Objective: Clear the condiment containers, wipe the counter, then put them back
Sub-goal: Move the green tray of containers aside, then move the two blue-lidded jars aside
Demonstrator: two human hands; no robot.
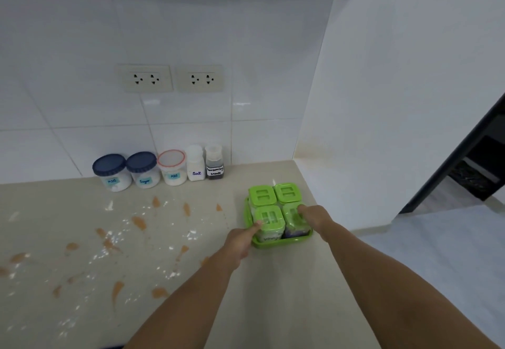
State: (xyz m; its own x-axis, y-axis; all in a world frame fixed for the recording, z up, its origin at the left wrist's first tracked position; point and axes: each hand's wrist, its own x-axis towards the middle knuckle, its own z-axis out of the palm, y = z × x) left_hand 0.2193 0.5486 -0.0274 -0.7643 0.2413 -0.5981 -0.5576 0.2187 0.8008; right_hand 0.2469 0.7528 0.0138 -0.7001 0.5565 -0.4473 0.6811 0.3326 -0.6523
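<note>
Both hands are reaching to a green tray point(255, 242) sitting near the right end of the counter point(273, 294). The tray is holding four green-lidded boxes point(274, 209) packed two by two. The left hand point(240, 242) is gripping the tray's left side, thumb lying against the near-left box. The right hand point(314, 216) is curling over the near-right box (how firmly it is closing cannot be told). Against the wall tiles, five jars point(158, 169) are standing in a row, labelled MSG, Sugar, MSG, Salt and seasoning sauce. Orange smears point(139, 223) and white powder are covering the counter to the left.
</note>
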